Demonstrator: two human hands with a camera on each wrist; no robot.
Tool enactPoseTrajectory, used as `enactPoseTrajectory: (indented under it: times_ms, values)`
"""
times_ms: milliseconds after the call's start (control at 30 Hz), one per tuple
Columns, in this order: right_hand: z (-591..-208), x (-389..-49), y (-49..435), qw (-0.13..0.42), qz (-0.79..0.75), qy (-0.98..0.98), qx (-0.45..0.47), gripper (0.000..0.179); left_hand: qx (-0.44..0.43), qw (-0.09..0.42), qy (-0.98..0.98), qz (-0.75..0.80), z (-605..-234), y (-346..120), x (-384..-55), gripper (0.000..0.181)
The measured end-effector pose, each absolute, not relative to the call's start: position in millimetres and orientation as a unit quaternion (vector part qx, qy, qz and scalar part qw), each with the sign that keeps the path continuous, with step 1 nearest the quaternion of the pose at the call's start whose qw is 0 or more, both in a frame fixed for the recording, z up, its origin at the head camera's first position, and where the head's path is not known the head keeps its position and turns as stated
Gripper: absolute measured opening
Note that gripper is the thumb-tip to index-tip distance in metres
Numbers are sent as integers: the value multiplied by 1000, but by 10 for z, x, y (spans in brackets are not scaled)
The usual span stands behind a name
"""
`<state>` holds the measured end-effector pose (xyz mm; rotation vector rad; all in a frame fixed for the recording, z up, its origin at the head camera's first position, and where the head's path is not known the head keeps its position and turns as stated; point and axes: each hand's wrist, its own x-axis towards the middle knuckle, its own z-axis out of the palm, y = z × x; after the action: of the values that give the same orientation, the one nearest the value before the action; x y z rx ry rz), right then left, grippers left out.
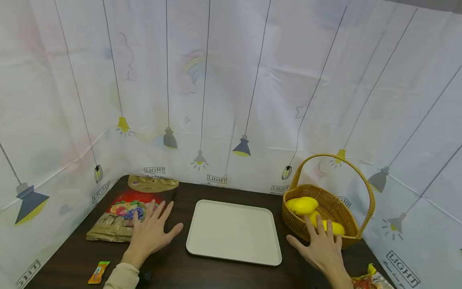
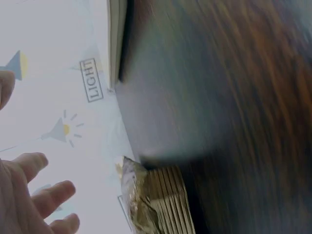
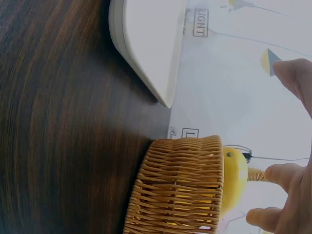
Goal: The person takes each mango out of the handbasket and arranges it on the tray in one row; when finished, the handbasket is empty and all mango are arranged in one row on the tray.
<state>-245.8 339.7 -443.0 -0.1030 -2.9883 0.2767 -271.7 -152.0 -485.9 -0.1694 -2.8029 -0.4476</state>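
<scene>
My left hand (image 1: 149, 233), fingers spread, hovers at the near right corner of a red and gold snack bag (image 1: 133, 208) printed with fruit. Nothing is in its grasp. My right hand (image 1: 322, 249) is also spread, in front of a wicker basket (image 1: 333, 200) with a tall handle. Several yellow lemons (image 1: 304, 205) lie in the basket; the right fingertips overlap the nearer ones in the head view. In the right wrist view a lemon (image 3: 235, 178) shows above the basket's rim. Between the hands lies a bare white tray (image 1: 234, 233).
A small orange and green wrapped snack (image 1: 98, 273) lies at the near left of the dark table (image 1: 209, 277). At the near right, a colourful packet (image 1: 371, 279) is partly cut off by the frame. A white printed curtain (image 1: 231, 92) stands behind the table and along its sides.
</scene>
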Motion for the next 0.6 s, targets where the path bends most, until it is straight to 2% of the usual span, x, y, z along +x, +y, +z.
enactPoseTrajectory:
  times_ms: [167, 333, 600]
  values:
    - [-4443, -2468, 3391, 69, 88, -993, -32, 107, -66, 142, -974, -164, -4867, -1421, -2678, 84]
    - [-4440, -2464, 3405, 69, 84, -993, -36, 107, -87, 115, -970, -197, -4904, -1268, -2609, 82]
    - [-4423, -2522, 3373, 103, 90, -990, -21, 104, -100, 39, -953, -285, -5051, -1086, -2581, 88]
